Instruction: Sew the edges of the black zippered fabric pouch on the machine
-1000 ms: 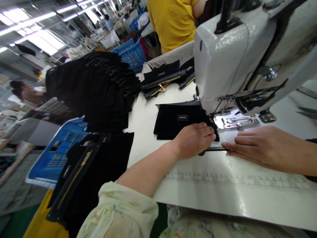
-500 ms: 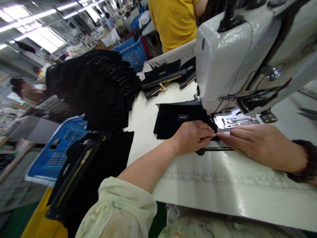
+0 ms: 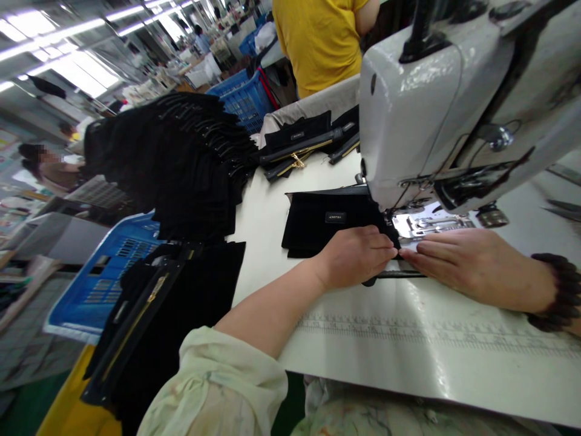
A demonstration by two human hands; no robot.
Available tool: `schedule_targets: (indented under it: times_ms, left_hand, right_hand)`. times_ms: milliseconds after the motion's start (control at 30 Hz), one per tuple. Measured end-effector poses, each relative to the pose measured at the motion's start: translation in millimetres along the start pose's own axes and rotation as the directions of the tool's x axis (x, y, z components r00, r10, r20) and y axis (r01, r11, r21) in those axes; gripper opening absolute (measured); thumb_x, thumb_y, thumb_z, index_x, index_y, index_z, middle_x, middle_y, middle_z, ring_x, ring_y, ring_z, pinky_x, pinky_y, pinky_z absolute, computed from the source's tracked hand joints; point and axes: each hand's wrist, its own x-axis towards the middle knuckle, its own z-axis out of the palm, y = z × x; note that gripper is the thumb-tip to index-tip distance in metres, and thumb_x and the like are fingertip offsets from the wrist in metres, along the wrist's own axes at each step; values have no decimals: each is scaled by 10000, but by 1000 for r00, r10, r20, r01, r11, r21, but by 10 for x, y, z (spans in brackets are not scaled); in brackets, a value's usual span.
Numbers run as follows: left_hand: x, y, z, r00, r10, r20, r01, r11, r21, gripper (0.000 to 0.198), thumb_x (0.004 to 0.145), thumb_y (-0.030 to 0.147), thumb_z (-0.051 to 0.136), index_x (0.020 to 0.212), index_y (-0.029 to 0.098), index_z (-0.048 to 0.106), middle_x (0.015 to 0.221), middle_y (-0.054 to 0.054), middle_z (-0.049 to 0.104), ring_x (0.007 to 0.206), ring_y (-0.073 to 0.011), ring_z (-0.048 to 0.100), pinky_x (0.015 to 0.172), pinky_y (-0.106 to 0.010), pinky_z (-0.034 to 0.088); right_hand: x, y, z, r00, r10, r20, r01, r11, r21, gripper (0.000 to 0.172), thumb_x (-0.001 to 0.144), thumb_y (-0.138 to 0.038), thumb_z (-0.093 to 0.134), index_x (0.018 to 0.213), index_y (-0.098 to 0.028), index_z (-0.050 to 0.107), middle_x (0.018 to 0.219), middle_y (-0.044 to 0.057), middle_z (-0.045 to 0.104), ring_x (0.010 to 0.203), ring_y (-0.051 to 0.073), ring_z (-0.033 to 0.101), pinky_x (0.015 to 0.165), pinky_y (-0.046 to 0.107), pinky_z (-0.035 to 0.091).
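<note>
A black fabric pouch piece [image 3: 322, 227] with a small label lies on the white table [image 3: 408, 345] under the head of a white sewing machine [image 3: 436, 97]. My left hand [image 3: 354, 255] rests on its near right corner, fingers pressed together on the fabric by the needle plate [image 3: 431, 224]. My right hand [image 3: 472, 263] lies flat just right of it, fingers stretched toward the left hand's fingertips, touching a dark zipper strip [image 3: 399, 274] at the pouch's edge.
A tall fanned stack of black pieces [image 3: 177, 163] stands at the left over a blue basket [image 3: 109, 266]. More black pouches with gold zippers [image 3: 304, 148] lie at the back. A person in a yellow shirt [image 3: 318, 36] stands behind the table.
My right hand slid left until its fingertips met the left hand's, and its wrist with a dark band came into view. The left hand shifted only slightly on the pouch.
</note>
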Motion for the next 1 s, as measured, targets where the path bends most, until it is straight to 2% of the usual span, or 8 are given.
schedule_targets:
  times_ms: [133,233,333,433,600,667,800,1000]
  left_hand:
    - [21,20,-31,997,61,52,-66,993,96,228,1050,193,541,1075,135,760,1059,-61,791,908,-171,714,842,-276,569]
    - [4,19,-16,999,47,17,-48,998,49,224,1044,184,544,1077,127,759,1057,-73,791,918,-173,723,852,-281,580]
    - [-29,0,18,996,-51,-78,42,993,-113,237,1035,189,544,1080,121,766,1042,-88,796,972,-174,733,882,-278,598]
    - [-48,-39,27,966,-194,-172,126,931,-341,211,1003,172,575,1020,124,780,1023,-88,806,972,-168,754,879,-269,617]
    - [-30,-64,-29,894,-402,-198,230,791,-567,153,954,155,638,966,141,790,996,-82,820,932,-176,783,853,-280,637]
    - [-16,-37,-37,897,-389,-209,219,803,-554,162,965,163,629,966,143,790,1001,-81,821,947,-178,781,868,-286,635]
    - [-3,19,2,947,-252,-199,153,899,-411,206,997,179,583,987,150,786,1017,-74,818,949,-172,766,879,-294,628]
    - [-5,4,-3,989,-133,-59,115,965,-236,236,1031,197,550,1040,140,780,1028,-66,808,985,-154,735,891,-266,611]
  right_hand:
    - [-62,15,-43,1000,-12,10,12,999,36,388,1090,-92,290,962,-99,656,684,12,583,599,171,580,553,354,454]
    - [-83,11,-64,1000,-1,9,1,997,77,381,1091,-79,274,1021,-84,648,675,-6,565,577,158,558,535,352,426]
    - [-58,-7,-79,1000,30,7,-30,995,94,341,1102,-113,307,1045,-82,643,648,-28,535,538,147,510,506,348,383]
    - [-17,-36,-76,998,66,-10,-65,993,103,332,1116,-164,329,1083,-73,647,645,-34,541,543,143,517,516,344,378]
    - [4,-82,-21,989,148,26,-150,977,149,440,1141,-280,275,1060,-126,679,627,-38,551,512,136,529,503,326,370]
    - [0,-91,-3,987,160,29,-163,974,159,459,1141,-288,265,1040,-140,687,625,-34,552,513,139,533,505,329,365]
    - [-12,-90,13,986,152,62,-159,976,151,481,1139,-288,262,965,-157,691,639,-17,568,539,149,547,525,339,366]
    - [-71,-72,34,986,113,124,-131,980,149,424,1131,-270,299,1019,-156,692,694,-6,608,589,166,577,550,356,389]
